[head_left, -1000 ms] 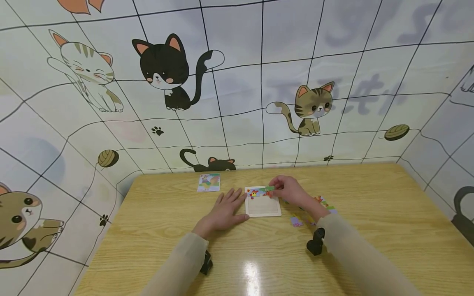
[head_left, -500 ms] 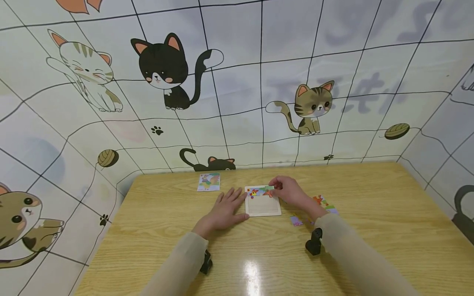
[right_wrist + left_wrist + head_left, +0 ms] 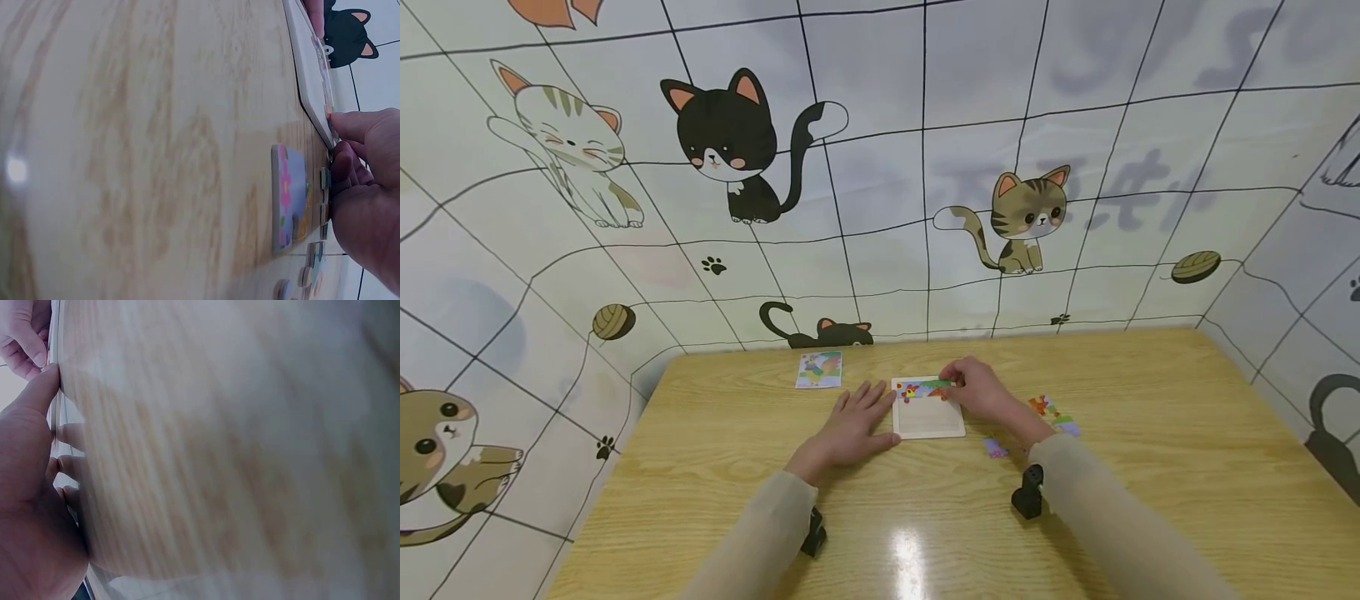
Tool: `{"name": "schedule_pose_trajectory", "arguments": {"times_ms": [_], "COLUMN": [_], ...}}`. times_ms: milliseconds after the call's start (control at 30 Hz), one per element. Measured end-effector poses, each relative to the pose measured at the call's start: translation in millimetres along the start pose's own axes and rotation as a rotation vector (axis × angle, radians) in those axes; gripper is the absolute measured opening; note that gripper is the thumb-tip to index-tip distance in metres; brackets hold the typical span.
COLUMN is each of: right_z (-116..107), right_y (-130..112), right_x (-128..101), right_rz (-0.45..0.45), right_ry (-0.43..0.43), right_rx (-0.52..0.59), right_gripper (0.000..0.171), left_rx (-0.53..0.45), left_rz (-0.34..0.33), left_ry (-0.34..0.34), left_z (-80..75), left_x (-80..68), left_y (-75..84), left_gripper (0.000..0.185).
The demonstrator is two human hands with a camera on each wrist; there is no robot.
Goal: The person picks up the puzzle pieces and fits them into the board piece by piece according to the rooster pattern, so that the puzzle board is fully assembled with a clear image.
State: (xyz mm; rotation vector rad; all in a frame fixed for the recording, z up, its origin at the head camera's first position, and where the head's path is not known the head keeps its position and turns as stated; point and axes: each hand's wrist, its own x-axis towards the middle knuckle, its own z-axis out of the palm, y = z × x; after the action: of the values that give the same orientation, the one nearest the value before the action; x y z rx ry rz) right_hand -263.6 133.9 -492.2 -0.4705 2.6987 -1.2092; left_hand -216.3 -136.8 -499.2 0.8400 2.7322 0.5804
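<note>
On the wooden table before the cat-printed wall, I see my left hand flat with straight fingers against the puzzle tray. My right hand pinches a green piece at the tray's top edge.

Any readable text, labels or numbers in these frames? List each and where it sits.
Nothing readable.
Wall: large grey characters show through the cat-print sheet, too faint and blurred to read.
Card: colour picture only, no legible text.
Puzzle tray and loose pieces: pictures, no lettering visible.
</note>
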Motion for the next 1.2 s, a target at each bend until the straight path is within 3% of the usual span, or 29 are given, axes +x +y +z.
{"name": "schedule_pose_trajectory", "arguments": {"times_ms": [133,300,767,967,1200], "right_z": [0,0,0,-12,-38], "right_y": [-1,1,5,10,19], "right_x": [-1,-1,-1,-7,-14], "right_rz": [-0.002,0.000,-0.009,-0.067,-0.068], "right_ry": [0.012,0.027,0.036,0.027,0.035], "right_rx": [0.001,-0.031,-0.033,0.027,0.040], "right_gripper": [0.018,0.004,0.004,0.012,0.017], "left_rx": [-0.008,-0.008,-0.001,-0.019,-0.008], "left_rz": [0.003,0.005,-0.004,-0.001,-0.011], "left_ry": [0.004,0.005,0.001,-0.004,-0.009], "left_z": [-0.8,-0.8,-0.1,-0.7,-1.2], "left_x": [-0.6,-0.7,-0.4,-0.4,-1.1], "left_y": [0.4,0.3,0.8,2.9,1.9], "left_gripper": [0.075,0.075,0.076,0.075,0.076]}}
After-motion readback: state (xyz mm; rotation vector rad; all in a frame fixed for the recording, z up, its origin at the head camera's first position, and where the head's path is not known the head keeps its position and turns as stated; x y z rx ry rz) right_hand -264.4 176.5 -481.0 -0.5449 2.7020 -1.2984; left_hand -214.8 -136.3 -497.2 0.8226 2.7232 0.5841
